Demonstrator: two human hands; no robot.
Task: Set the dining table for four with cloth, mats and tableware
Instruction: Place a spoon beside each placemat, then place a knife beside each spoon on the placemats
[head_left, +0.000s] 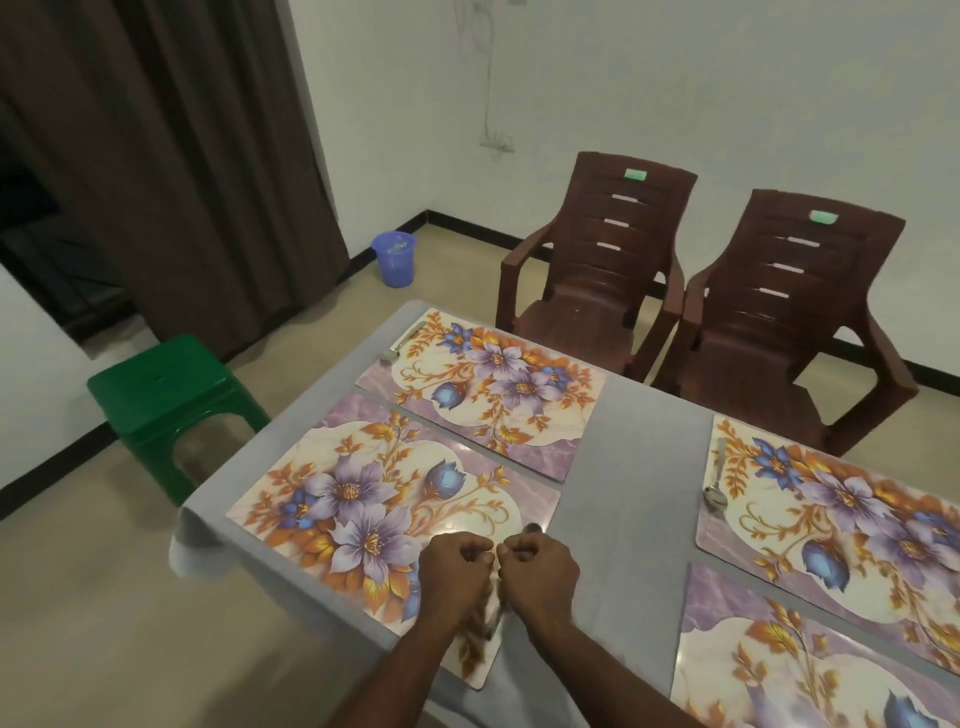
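Note:
A grey cloth (628, 467) covers the table, with four floral mats on it. My two hands meet over the right edge of the near left mat (363, 499). My right hand (540, 569) is curled round a spoon (533, 529); only its dark tip shows above the knuckles. My left hand (454, 569) is also curled, and blurred metal cutlery handles (491, 618) hang below it between the wrists. A spoon (402, 343) lies on the left edge of the far left mat (493, 384). Another spoon (717, 480) lies on the far right mat (852, 509). The near right mat (779, 665) shows no tableware.
Two brown plastic chairs (597, 270) (779, 322) stand at the far side of the table. A green stool (171, 389) sits at the table's left end. A blue bucket (395, 258) stands by the brown curtain (182, 156) near the wall.

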